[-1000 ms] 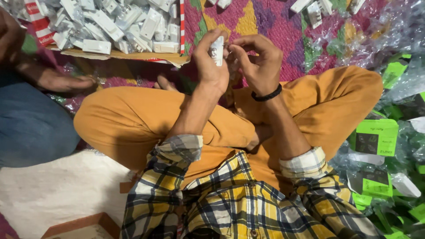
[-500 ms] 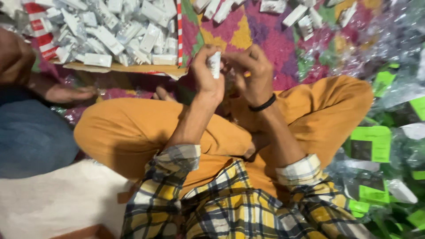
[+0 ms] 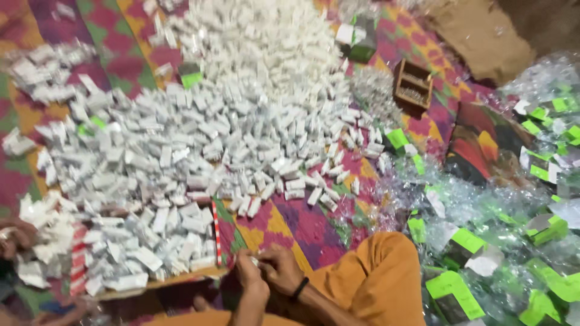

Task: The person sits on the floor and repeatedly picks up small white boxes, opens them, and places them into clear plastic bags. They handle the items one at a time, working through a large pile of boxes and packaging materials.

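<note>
At the bottom edge of the view, the person's left hand (image 3: 249, 273) and right hand (image 3: 283, 274) were held close together, fingers curled inward around a small white item (image 3: 255, 262) pinched between them; only a sliver of it showed, so its kind could not be told. A black band (image 3: 299, 288) sat on the right wrist. Both hands were above the person's orange-clad leg (image 3: 374, 278), which was folded across the lower right of the frame.

Just left of the hands lay a shallow cardboard tray (image 3: 163, 281) with a red-and-white striped edge, heaped with small white packets. At the far left edge, another person's hand (image 3: 15, 235) was beside that tray; whether it gripped anything could not be told.

To the right of the leg, a drift of clear plastic wrappers with bright green labels (image 3: 483, 241) covered the floor up to the right edge.

Beyond the hands, a multicoloured patterned mat (image 3: 290, 223) was spread out, showing pink, yellow and green between the goods. Further out on it lay a large loose heap of small white packets (image 3: 241, 121), running from the left edge to the centre and thinning toward the top of the view. Further still, upper right of the heap, a small brown wooden box (image 3: 414, 84) stood on the mat, and past it lay a stretch of brown sheeting (image 3: 483, 36).
</note>
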